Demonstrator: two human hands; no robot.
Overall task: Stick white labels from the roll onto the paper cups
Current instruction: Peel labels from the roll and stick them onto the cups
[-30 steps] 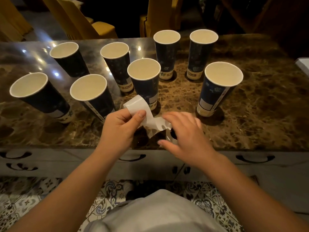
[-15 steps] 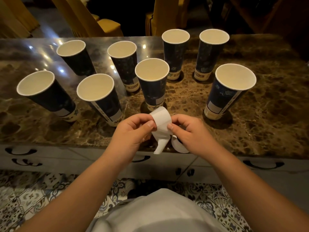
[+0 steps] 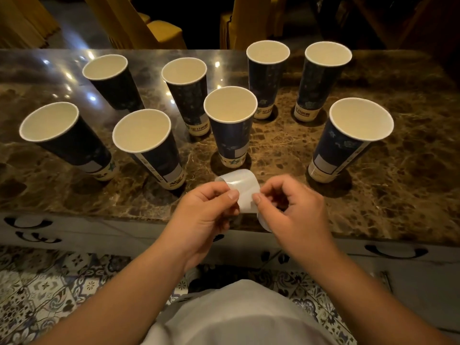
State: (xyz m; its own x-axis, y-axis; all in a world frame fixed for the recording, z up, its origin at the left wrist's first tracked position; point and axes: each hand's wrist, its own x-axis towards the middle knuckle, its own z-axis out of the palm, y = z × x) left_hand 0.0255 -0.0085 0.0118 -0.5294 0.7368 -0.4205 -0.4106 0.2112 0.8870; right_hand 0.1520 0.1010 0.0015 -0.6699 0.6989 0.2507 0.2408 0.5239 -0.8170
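Marble table (image 3: 398, 170), eight paper cups (image 3: 230, 125)

Printed dark lettering runs along the pale bottom bands of three cups in the upper middle and upper right: one (image 3: 198, 128), another (image 3: 266, 111), a third (image 3: 304, 113). All are too blurred to read.

White label strip (image 3: 242, 189) arched above near table edge; eight upright dark paper cups (image 3: 230, 125) beyond.
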